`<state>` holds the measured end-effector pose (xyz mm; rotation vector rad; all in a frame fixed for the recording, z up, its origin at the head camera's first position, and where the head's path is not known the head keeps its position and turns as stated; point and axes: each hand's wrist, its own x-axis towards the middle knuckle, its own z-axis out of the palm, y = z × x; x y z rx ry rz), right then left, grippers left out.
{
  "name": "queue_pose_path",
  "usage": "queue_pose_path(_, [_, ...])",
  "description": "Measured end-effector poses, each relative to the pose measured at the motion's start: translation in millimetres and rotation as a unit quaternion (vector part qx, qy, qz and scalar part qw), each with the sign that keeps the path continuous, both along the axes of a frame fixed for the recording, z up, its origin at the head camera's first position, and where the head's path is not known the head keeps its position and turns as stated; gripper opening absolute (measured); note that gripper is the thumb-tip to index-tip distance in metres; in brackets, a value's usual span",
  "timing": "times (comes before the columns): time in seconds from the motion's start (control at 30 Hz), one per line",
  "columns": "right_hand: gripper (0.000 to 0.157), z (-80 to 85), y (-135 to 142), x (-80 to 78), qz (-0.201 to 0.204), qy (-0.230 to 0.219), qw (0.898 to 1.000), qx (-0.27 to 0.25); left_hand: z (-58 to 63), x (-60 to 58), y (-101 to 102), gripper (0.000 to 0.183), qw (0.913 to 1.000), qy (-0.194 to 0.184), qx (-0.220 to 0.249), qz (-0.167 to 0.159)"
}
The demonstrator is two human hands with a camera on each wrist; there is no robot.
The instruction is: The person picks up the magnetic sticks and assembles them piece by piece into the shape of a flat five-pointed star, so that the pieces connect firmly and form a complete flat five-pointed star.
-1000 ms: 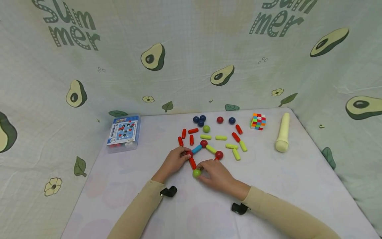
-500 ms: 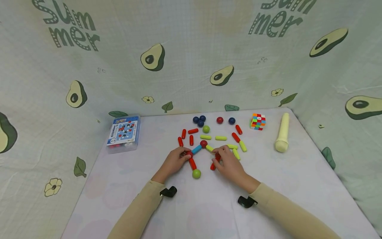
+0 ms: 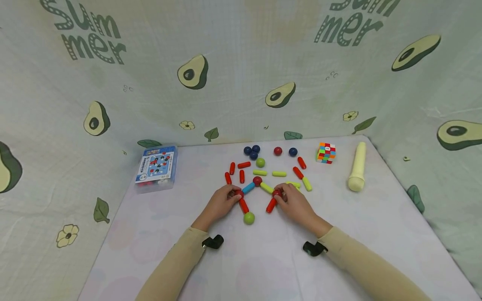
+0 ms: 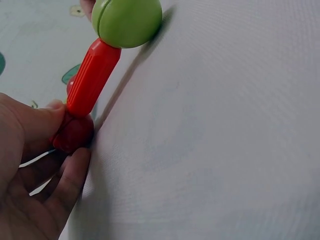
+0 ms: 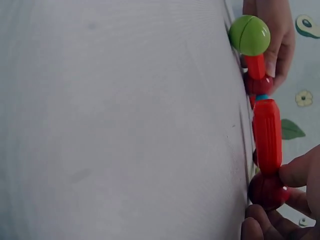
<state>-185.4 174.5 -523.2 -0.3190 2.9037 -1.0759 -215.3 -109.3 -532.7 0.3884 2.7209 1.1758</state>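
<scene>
An open chain of balls and rods lies on the table. My left hand pinches its left red ball between thumb and fingers. From that ball a red rod runs toward me to a green ball, and a blue rod leads up to the top red ball. A yellow-green rod slopes down from there to the right red ball, which my right hand pinches. Another red rod extends from it, its near end apart from the green ball.
Behind the chain lie several loose red rods and yellow-green rods. Dark blue balls, a red ball and a green ball sit farther back. A boxed set, a puzzle cube and a cream microphone-shaped object stand around.
My right hand has left the green ball at the near end, moved right and away from me, and taken hold of the right red ball. The left hand has stayed in place.
</scene>
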Motion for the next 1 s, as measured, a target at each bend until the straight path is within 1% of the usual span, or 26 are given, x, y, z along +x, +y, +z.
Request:
queue_pose_path(0.1, [0.027, 0.4, 1, -1.0, -0.001, 0.0, 1.0, -0.005, -0.1, -0.8, 1, 0.029, 1.0, 0.0, -0.005, -0.001])
queue_pose_path(0.27, [0.028, -0.4, 3, -1.9, 0.003, -0.014, 1.0, -0.008, 1.1, -1.4, 0, 0.032, 0.9998, -0.009, -0.016, -0.008])
queue_pose_path(0.47, [0.031, -1.3, 4, -1.6, 0.007, -0.018, 1.0, -0.004, 7.0, -1.8, -1, 0.036, 0.9992, -0.006, -0.033, -0.024])
queue_pose_path(0.57, [0.031, -1.5, 4, -0.9, 0.006, -0.014, 1.0, -0.004, 11.0, -2.4, 0, 0.037, 0.999, -0.006, -0.041, -0.015])
queue_pose_path(0.67, [0.032, -1.4, 4, 0.0, 0.005, -0.013, 1.0, -0.001, 15.1, -5.2, 4, 0.035, 0.9988, -0.001, -0.048, 0.002])
queue_pose_path(0.8, [0.033, -1.0, 5, 0.8, 0.004, -0.011, 1.0, 0.003, 22.7, -14.5, 14, 0.031, 0.9984, 0.014, -0.052, 0.019])
queue_pose_path(0.9, [0.032, -0.7, 5, 0.5, 0.003, -0.006, 1.0, 0.004, 28.2, -26.3, 25, 0.031, 0.9973, 0.027, -0.065, 0.021])
queue_pose_path(1.0, [0.032, -1.1, 3, -0.1, 0.007, -0.003, 1.0, 0.005, 30.7, -40.0, 36, 0.035, 0.9954, 0.04, -0.084, 0.021])
